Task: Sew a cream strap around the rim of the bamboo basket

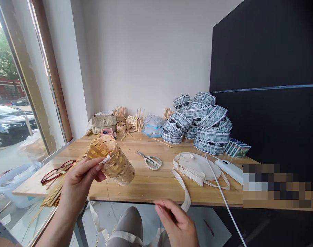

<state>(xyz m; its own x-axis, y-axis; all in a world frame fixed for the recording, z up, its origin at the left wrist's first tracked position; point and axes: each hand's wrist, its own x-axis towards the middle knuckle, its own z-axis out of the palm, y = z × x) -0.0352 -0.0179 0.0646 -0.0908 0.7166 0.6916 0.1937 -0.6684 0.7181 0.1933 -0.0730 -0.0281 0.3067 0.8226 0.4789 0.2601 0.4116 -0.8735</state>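
- The wood-topped counter [151, 187] spans the scene, its near edge above the person's lap.
- Patterned blue-and-white bands [210, 127] are heaped at the far right.
- A roll of white tape [202, 163] lies near right, one end trailing over the near edge.
- The woven bamboo basket [122, 168] is held tilted over the counter's near left, mouth toward the left.
- The left hand [80, 180] has its grip pinching the basket rim with a white scrap [106, 159].
- The right hand [178, 223] is apart, near centre, fingertips close; I cannot tell whether they pinch anything.
- Scissors [146, 158] lie right of the basket.
- A thin thread [108, 192] hangs below it: probably hand-stitching at the rim, calling for a steady left grip and untangled thread.
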